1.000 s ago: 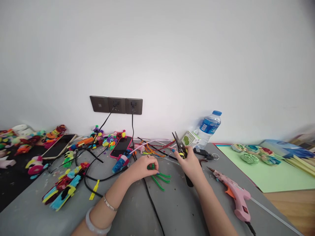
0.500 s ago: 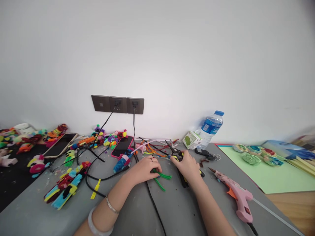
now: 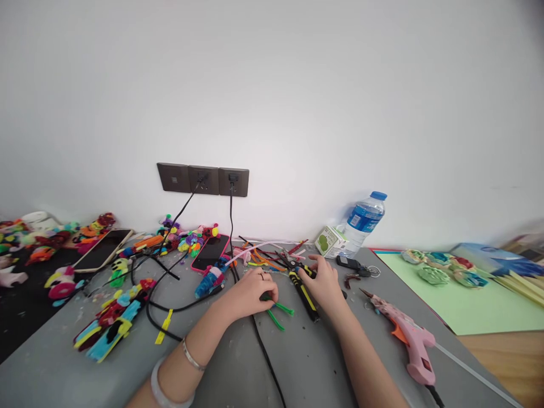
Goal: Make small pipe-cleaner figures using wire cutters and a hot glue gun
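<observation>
My left hand (image 3: 255,292) is closed around green pipe cleaners (image 3: 283,310), whose two ends stick out to the right over the table. A pair of black-and-yellow pliers (image 3: 305,294) lies with its jaws pointing toward the wall. My right hand (image 3: 325,283) rests over the pliers' right handle, thumb and forefinger spread apart; its other fingers are partly hidden. Just beyond the jaws lie loose orange, red and pink pipe cleaners (image 3: 266,259).
A pink glue gun (image 3: 408,334) lies at the right, near a car key (image 3: 352,263). A water bottle (image 3: 363,224) and small box (image 3: 330,242) stand by the wall. Black cables (image 3: 266,354) cross the grey table. Phones (image 3: 211,253) and pipe-cleaner figures (image 3: 113,323) are at left.
The pliers have come down flat on the table, and my right hand's fingers have loosened and spread. My left hand still holds the green pipe cleaners, almost in place.
</observation>
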`<state>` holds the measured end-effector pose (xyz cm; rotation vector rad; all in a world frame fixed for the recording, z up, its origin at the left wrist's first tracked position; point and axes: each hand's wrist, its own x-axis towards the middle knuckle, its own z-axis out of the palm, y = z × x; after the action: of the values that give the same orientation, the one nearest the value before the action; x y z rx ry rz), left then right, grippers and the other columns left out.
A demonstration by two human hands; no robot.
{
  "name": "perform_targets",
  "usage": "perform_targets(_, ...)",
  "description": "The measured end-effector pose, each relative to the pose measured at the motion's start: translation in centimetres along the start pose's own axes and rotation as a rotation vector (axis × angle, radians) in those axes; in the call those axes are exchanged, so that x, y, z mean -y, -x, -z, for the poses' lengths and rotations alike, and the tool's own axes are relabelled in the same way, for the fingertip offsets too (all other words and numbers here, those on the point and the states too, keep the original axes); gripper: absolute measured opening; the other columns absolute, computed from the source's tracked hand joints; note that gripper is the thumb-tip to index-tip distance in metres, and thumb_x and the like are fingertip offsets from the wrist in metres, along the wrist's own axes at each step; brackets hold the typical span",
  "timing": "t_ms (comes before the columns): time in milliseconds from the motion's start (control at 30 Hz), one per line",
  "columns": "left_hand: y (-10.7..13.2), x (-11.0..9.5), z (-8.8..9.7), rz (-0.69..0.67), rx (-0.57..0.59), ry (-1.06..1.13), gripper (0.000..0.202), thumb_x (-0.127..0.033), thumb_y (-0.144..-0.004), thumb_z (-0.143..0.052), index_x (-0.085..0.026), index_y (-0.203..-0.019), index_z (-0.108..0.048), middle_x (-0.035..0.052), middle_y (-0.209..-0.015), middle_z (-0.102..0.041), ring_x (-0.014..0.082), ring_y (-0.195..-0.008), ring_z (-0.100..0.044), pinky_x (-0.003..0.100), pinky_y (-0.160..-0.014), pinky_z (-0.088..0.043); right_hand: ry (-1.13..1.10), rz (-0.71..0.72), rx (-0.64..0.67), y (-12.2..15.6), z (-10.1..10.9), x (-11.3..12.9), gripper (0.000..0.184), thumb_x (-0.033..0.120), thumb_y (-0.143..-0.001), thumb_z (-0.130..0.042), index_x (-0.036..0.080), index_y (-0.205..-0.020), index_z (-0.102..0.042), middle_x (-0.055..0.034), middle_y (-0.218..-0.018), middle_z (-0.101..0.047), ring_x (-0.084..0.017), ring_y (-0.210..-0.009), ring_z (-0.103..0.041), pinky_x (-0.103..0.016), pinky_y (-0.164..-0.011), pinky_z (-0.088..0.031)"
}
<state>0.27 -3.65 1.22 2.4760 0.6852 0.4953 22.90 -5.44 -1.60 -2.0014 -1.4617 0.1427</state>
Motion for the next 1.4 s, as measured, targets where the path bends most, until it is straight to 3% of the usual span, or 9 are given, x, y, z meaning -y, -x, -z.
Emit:
perform_targets(200, -0.1, -0.3, 0.4, -0.027, -0.034, -0.001, 0.011, -0.010, -0.077, -0.061, -0.020, -0.075, -0.058, -0.0002, -0.078, -0.059, 0.0169, -0.088, -0.052, 0.028, -0.084, -0.041, -0.188, 0.193, -0.026, -0.1, 1.3, 1.0, 0.020, 0.035, -0.080, -0.050, 0.021, -0.088, -0.060, -0.0084, -0.094, -0.064, -0.026, -0.092, -0.057, -0.039, -0.084, -0.041)
perform_targets(300, -0.2, -0.2, 0.4, -0.004, -0.080, 0.000, 0.007, -0.014, -0.079, -0.061, -0.021, -0.079, -0.059, 0.0008, -0.080, -0.060, 0.0181, -0.087, -0.054, 0.028, -0.077, -0.042, -0.320, 0.362, 0.117, 0.5, 2.4, 2.6, 0.021, 0.036, -0.086, -0.047, 0.021, -0.077, -0.057, -0.0054, -0.083, -0.065, -0.023, -0.084, -0.059, -0.034, -0.078, -0.043)
perform_targets(400, -0.3, 0.0, 0.2, 0.019, -0.178, -0.006, 0.007, -0.014, -0.082, -0.058, -0.021, -0.084, -0.058, 0.0013, -0.086, -0.062, 0.0183, -0.089, -0.056, 0.028, -0.077, -0.043, -0.390, 0.468, 0.316, 1.4, 2.7, 4.0, 0.018, 0.034, -0.089, -0.049, 0.021, -0.083, -0.059, -0.0039, -0.083, -0.066, -0.020, -0.080, -0.059, -0.030, -0.074, -0.045)
perform_targets(533, -0.4, 0.2, -0.1, 0.037, -0.289, -0.014, 0.011, -0.011, -0.082, -0.055, -0.021, -0.087, -0.056, 0.0011, -0.088, -0.063, 0.0174, -0.088, -0.058, 0.028, -0.078, -0.044, -0.397, 0.542, 0.396, 2.0, 2.1, 4.7, 0.015, 0.031, -0.090, -0.051, 0.021, -0.085, -0.062, -0.0045, -0.085, -0.067, -0.020, -0.082, -0.060, -0.032, -0.078, -0.045)
perform_targets(800, -0.1, 1.0, 1.4, 0.153, -0.422, -0.046, 0.012, -0.020, -0.091, -0.047, -0.021, -0.090, -0.059, 0.0031, -0.092, -0.067, 0.0183, -0.088, -0.060, 0.029, -0.078, -0.044, -0.304, 0.459, 0.281, 1.6, 2.1, 4.2, 0.014, 0.024, -0.089, -0.048, 0.022, -0.088, -0.062, -0.0038, -0.088, -0.068, -0.020, -0.081, -0.060, -0.031, -0.075, -0.044)
perform_targets(933, 0.2, 1.9, 1.9, 0.296, -0.353, -0.117, 0.011, -0.021, -0.089, -0.051, -0.021, -0.083, -0.061, 0.0011, -0.079, -0.066, 0.0177, -0.076, -0.060, 0.026, -0.067, -0.042, -0.250, 0.488, 0.219, 1.4, 2.2, 4.0, 0.014, 0.022, -0.089, -0.047, 0.022, -0.088, -0.061, -0.0030, -0.086, -0.067, -0.019, -0.078, -0.060, -0.032, -0.075, -0.043)
perform_targets(1167, 0.4, 1.8, 1.6, 0.332, -0.214, -0.225, 0.014, -0.009, -0.079, -0.058, -0.021, -0.085, -0.061, 0.0018, -0.085, -0.068, 0.0209, -0.088, -0.062, 0.028, -0.072, -0.045, -0.230, 0.458, 0.208, 1.4, 1.8, 3.4, 0.009, 0.025, -0.089, -0.047, 0.022, -0.085, -0.055, -0.0044, -0.085, -0.065, -0.021, -0.079, -0.058, -0.031, -0.072, -0.044)
perform_targets(1300, 0.3, 1.7, 1.5, 0.376, -0.237, -0.216, 0.024, -0.004, -0.078, -0.058, -0.021, -0.094, -0.057, 0.0027, -0.089, -0.067, 0.0219, -0.090, -0.062, 0.030, -0.072, -0.047, -0.227, 0.430, 0.200, 1.3, 1.7, 3.2, 0.008, 0.028, -0.088, -0.049, 0.023, -0.083, -0.053, -0.0035, -0.084, -0.065, -0.021, -0.078, -0.057, -0.031, -0.070, -0.045)
perform_targets(1400, 0.3, 1.9, 1.2, 0.339, -0.260, -0.224, 0.018, -0.005, -0.076, -0.061, -0.021, -0.086, -0.058, 0.0040, -0.091, -0.065, 0.0237, -0.095, -0.060, 0.034, -0.080, -0.048, -0.239, 0.427, 0.199, 1.3, 1.7, 3.3, 0.009, 0.026, -0.087, -0.048, 0.023, -0.087, -0.057, -0.0040, -0.088, -0.068, -0.021, -0.081, -0.060, -0.033, -0.074, -0.046)
